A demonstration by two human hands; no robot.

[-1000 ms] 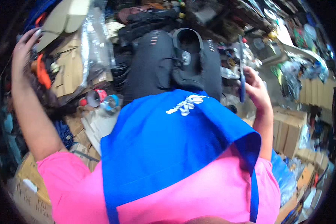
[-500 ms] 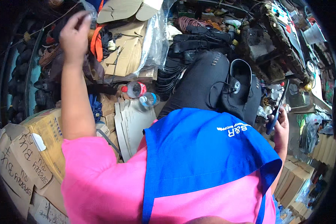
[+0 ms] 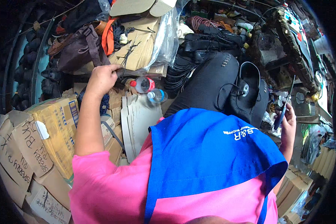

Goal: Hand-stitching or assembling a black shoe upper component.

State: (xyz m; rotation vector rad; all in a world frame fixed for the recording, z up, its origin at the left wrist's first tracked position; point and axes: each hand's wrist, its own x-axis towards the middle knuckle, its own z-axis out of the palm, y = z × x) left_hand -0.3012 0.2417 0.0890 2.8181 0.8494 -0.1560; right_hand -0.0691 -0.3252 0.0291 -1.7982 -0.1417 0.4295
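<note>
My left hand is at the left, its thumb and forefinger pinched together at the lower end of several thin black laces. The laces lie over brown cardboard sheets; part of the grip is hidden. In my right hand, at the right, is a knife-like tool with a blue handle and a long, thin dark blade pointing up and away. A black shoe rests on my lap, its opening facing up and a round metal eyelet showing on a flap, with a black lace looped beside it.
Two plastic bottles, one with a red cap and one with a blue cap, lie by pale card pieces. A dark bag sits beyond my left hand. Cardboard boxes stand at the left. Black shoe parts are stacked ahead.
My left hand has come down and nearer from the far left, over to the black laces. The right hand still holds the knife-like tool, now turned slightly. The view has shifted a little.
</note>
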